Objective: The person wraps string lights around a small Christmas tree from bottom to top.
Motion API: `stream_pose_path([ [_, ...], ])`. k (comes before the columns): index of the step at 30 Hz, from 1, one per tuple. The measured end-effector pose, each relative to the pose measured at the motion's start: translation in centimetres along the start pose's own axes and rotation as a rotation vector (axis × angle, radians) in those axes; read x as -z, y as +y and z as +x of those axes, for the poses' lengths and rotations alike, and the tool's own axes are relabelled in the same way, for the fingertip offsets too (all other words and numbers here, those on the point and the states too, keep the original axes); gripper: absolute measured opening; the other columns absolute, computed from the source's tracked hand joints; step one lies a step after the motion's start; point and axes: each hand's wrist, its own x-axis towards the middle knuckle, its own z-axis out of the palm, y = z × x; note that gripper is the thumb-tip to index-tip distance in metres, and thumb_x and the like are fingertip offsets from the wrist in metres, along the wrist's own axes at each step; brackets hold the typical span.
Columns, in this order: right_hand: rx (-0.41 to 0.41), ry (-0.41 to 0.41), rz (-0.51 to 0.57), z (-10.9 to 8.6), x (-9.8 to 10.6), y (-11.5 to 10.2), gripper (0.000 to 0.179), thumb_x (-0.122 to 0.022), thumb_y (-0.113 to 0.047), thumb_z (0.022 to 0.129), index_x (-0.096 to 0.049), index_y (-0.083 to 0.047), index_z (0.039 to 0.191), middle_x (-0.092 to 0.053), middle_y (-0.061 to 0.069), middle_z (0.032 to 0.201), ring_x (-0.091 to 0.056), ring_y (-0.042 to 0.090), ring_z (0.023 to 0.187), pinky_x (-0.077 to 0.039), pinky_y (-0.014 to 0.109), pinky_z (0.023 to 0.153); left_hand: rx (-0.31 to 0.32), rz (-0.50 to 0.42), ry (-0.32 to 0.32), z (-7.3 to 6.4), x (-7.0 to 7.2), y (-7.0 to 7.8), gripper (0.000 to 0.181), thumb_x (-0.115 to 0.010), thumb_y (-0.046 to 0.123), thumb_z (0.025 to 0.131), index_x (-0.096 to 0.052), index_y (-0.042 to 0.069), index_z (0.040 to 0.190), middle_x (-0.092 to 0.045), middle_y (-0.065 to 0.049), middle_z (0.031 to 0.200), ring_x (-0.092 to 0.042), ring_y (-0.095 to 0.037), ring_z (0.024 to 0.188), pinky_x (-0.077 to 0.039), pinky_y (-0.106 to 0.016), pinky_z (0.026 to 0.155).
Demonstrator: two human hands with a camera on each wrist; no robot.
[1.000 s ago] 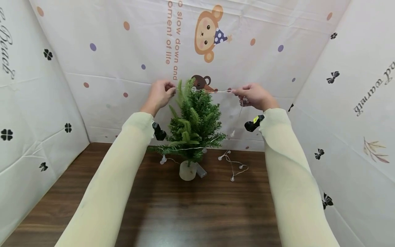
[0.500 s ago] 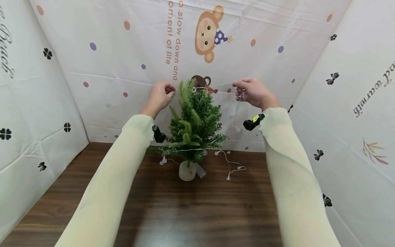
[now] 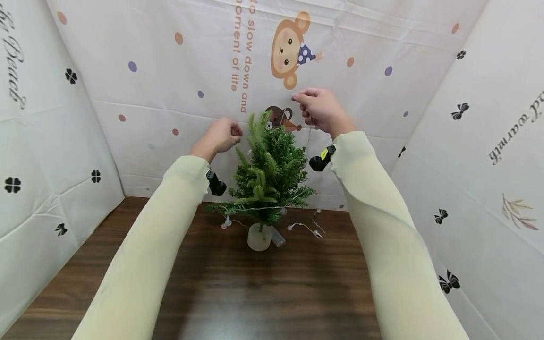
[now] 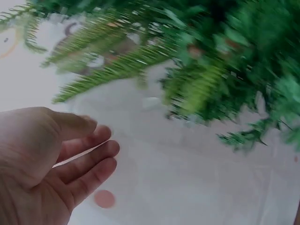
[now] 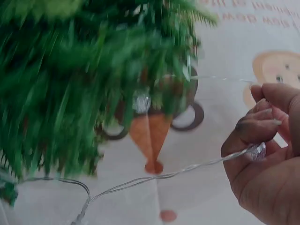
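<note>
A small artificial Christmas tree (image 3: 276, 163) stands upright on a pale round base (image 3: 259, 238). Beyond its top right, my right hand (image 3: 320, 108) pinches the wire of a clear-bulb string light (image 5: 187, 168). One bulb (image 5: 256, 151) lies against the curled fingers of that hand, and wire runs from the fingertips towards the treetop. To the left of the upper branches is my left hand (image 3: 222, 136), its fingers loosely bent with nothing between them in the left wrist view (image 4: 61, 159). Another stretch of the string crosses the lower branches. Foliage hides the wire behind the tree.
A clear battery box (image 3: 278, 237) lies beside the base on the dark wooden table (image 3: 255, 293). Loose bulbs and wire (image 3: 315, 232) trail on the table to the right. Printed white cloth (image 3: 161, 75) hangs close behind and on both sides.
My right hand has moved left and up with the wire, closer to the treetop. The left hand has let go of the wire and shifted slightly. Loose string on the table has been drawn in.
</note>
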Motion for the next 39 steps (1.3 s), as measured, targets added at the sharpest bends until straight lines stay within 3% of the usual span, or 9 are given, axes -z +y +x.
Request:
stream_pose_path([
  [6, -0.001, -0.001, -0.115, 0.2, -1.7, -1.6, 0.033, -0.06, -0.031, 0.105, -0.066, -0.007, 0.127, -0.046, 0.0, 0.077, -0.037, 0.014, 0.059, -0.033, 0.024, 0.05, -0.018, -0.097, 0.142, 0.5, 2.0, 3.0, 0.032, -0.046, 0.017, 0.108, -0.065, -0.001, 0.125, -0.069, -0.017, 0.115, -0.063, -0.027, 0.098, -0.054, -0.038, 0.085],
  [9, 0.003, -0.009, -0.139, 0.3, -2.0, -2.1, 0.032, -0.058, -0.031, 0.105, -0.066, -0.009, 0.128, -0.047, 0.001, 0.082, -0.037, 0.015, 0.062, -0.033, 0.024, 0.052, -0.035, -0.131, 0.191, 0.9, 3.1, 5.5, 0.034, -0.047, 0.026, 0.11, -0.064, 0.005, 0.13, -0.068, -0.012, 0.122, -0.062, -0.023, 0.108, -0.052, -0.035, 0.096],
  [13, 0.024, -0.02, -0.145, 0.2, -2.3, -2.5, 0.033, -0.059, -0.032, 0.104, -0.067, -0.01, 0.128, -0.048, 0.002, 0.086, -0.038, 0.015, 0.063, -0.035, 0.025, 0.054, -0.044, -0.136, 0.122, 1.6, 4.0, 8.7, 0.042, -0.052, 0.033, 0.108, -0.057, 0.011, 0.144, -0.063, -0.006, 0.14, -0.059, -0.018, 0.126, -0.046, -0.029, 0.111],
  [17, 0.053, -0.055, -0.141, -0.3, -2.5, -2.7, 0.032, -0.061, -0.031, 0.103, -0.068, -0.009, 0.126, -0.049, 0.002, 0.087, -0.037, 0.013, 0.06, -0.035, 0.024, 0.054, -0.03, -0.112, 0.028, 2.4, 4.4, 10.5, 0.045, -0.056, 0.029, 0.106, -0.054, 0.009, 0.147, -0.062, -0.006, 0.144, -0.059, -0.017, 0.131, -0.047, -0.026, 0.111],
  [20, 0.086, -0.094, -0.173, -0.5, -2.3, -2.6, 0.029, -0.062, -0.031, 0.103, -0.07, -0.011, 0.123, -0.049, 0.001, 0.089, -0.035, 0.012, 0.056, -0.033, 0.024, 0.051, -0.022, -0.106, 0.017, 2.8, 4.4, 10.8, 0.039, -0.058, 0.026, 0.106, -0.062, 0.01, 0.141, -0.066, -0.005, 0.138, -0.062, -0.015, 0.123, -0.05, -0.025, 0.105],
  [27, 0.113, -0.116, -0.373, -0.2, -1.2, -2.0, 0.037, -0.071, -0.038, 0.097, -0.067, -0.022, 0.13, -0.058, -0.004, 0.076, -0.038, 0.014, 0.051, -0.027, 0.029, 0.044, -0.018, -0.262, 0.133, 2.6, 3.9, 10.2, 0.025, -0.061, 0.02, 0.104, -0.073, 0.008, 0.122, -0.074, -0.007, 0.119, -0.067, -0.02, 0.109, -0.053, -0.023, 0.085],
  [33, 0.088, -0.059, -0.416, 0.0, 0.1, -0.8, 0.065, -0.077, -0.02, 0.093, -0.047, -0.025, 0.151, -0.063, -0.002, 0.11, -0.048, 0.013, 0.06, -0.04, 0.029, 0.048, -0.029, -0.29, 0.237, 3.0, 3.4, 9.3, 0.023, -0.058, 0.018, 0.106, -0.071, 0.006, 0.12, -0.073, -0.008, 0.116, -0.067, -0.017, 0.103, -0.051, -0.022, 0.085],
  [36, 0.087, -0.015, -0.405, -0.1, 0.9, 0.1, 0.05, -0.076, -0.021, 0.094, -0.058, -0.014, 0.14, -0.064, -0.003, 0.102, -0.049, 0.012, 0.06, -0.044, 0.026, 0.051, -0.032, -0.315, 0.265, 3.4, 3.1, 8.7, 0.022, -0.057, 0.016, 0.106, -0.069, 0.006, 0.122, -0.073, -0.009, 0.116, -0.067, -0.016, 0.102, -0.052, -0.021, 0.086],
  [39, 0.103, 0.009, -0.421, -0.3, 1.7, 1.0, 0.028, -0.074, -0.03, 0.096, -0.072, -0.007, 0.112, -0.064, -0.003, 0.079, -0.048, 0.013, 0.06, -0.045, 0.026, 0.055, -0.027, -0.32, 0.292, 3.7, 2.9, 8.1, 0.021, -0.059, 0.014, 0.105, -0.068, 0.006, 0.122, -0.072, -0.008, 0.115, -0.065, -0.014, 0.1, -0.052, -0.021, 0.085],
])
